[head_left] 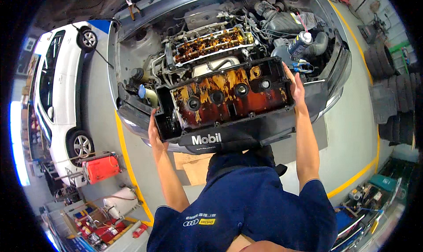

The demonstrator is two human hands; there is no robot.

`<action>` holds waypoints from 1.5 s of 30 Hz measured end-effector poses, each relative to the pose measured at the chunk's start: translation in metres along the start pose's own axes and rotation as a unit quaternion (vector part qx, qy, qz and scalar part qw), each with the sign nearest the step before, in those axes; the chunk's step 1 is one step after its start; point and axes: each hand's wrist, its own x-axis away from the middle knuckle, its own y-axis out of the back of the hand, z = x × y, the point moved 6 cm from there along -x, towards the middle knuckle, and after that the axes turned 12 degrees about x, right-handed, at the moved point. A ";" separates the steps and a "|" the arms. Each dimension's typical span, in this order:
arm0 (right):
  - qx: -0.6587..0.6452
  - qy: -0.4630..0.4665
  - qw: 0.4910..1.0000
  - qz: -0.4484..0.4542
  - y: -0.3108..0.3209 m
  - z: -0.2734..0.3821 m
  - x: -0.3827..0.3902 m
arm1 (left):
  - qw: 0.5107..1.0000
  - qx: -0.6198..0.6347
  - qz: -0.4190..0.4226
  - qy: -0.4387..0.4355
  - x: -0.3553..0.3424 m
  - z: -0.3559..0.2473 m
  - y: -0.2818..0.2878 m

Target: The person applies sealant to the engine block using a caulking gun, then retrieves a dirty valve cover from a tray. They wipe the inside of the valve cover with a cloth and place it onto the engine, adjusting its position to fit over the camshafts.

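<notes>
Between my two hands I hold a black valve cover (227,113), its inner side turned up toward me. Dark red-brown and yellowish oil residue coats the inside, with several round holes in a row. My left hand (155,131) grips its left end, fingers mostly hidden beneath. The right end is gripped by my right hand (296,85), thumb along the edge. Beyond the cover lies the opened engine (211,45), its oily amber camshaft area exposed. A black spray can (300,44) with a red straw stands at the right of the engine bay.
A black fender cover (246,139) drapes over the car's front. Pliers (132,9) lie on the far left edge of the bay. At left stand a white car (59,89) and a red tank (101,168). Stacked tires (390,93) are at right. Cardboard (194,170) lies on the floor.
</notes>
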 end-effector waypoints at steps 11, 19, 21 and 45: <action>0.025 -0.102 0.994 -0.038 -0.017 -0.050 -0.011 | 0.995 0.005 -0.023 0.099 -0.061 0.047 0.039; 0.139 -0.114 0.981 -0.067 -0.004 -0.046 -0.011 | 0.991 -0.091 -0.024 0.095 -0.072 0.045 0.045; 0.116 -0.126 0.984 -0.046 -0.018 -0.034 -0.015 | 0.990 -0.102 -0.039 0.094 -0.068 0.043 0.050; 0.420 -0.172 0.864 -0.217 -0.043 -0.004 0.061 | 0.875 -0.451 -0.044 0.168 -0.071 0.043 0.053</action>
